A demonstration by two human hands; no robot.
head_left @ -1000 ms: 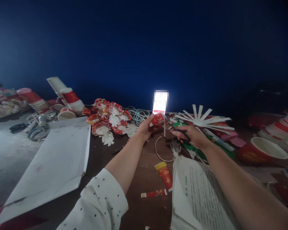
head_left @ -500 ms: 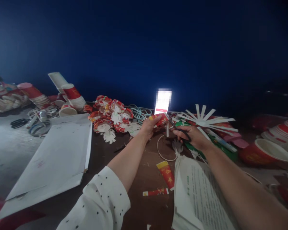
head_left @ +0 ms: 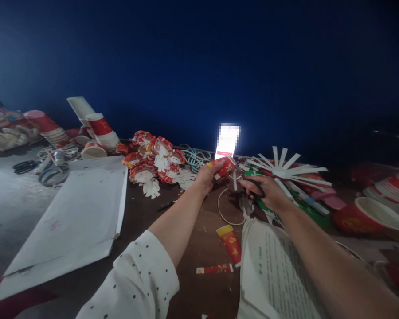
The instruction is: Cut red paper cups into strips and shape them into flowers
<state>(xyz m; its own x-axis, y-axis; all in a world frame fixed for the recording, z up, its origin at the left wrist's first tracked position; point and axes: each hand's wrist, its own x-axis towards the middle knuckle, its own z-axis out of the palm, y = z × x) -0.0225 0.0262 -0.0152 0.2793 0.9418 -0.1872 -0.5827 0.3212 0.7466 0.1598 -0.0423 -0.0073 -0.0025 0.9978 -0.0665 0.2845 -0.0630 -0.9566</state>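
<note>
My left hand [head_left: 206,178] pinches a red and yellow piece of cut paper cup [head_left: 224,167]. From its right edge hangs a narrow white strip [head_left: 235,180]. Closed around the black handles of a pair of scissors [head_left: 258,186], my right hand [head_left: 268,191] is just right of that piece; the blades point toward its right edge. Below my hands, a red and yellow cup piece [head_left: 231,243] and a thin red strip [head_left: 216,269] lie on the brown table [head_left: 199,239]. A ring of pale cord [head_left: 220,212] rests between my forearms.
A lit phone [head_left: 225,144] stands behind my hands. Paper-cup figures [head_left: 159,159] and a white board [head_left: 76,208] are to the left, cup stacks [head_left: 103,133] behind. At right are a fanned-out cut cup [head_left: 282,170], a red cup [head_left: 372,217] and a printed booklet [head_left: 269,270].
Both hands stay almost in place. The scissors' blades have shifted slightly at the paper piece's edge, and the hanging strip sits a little further right. The view has moved slightly.
</note>
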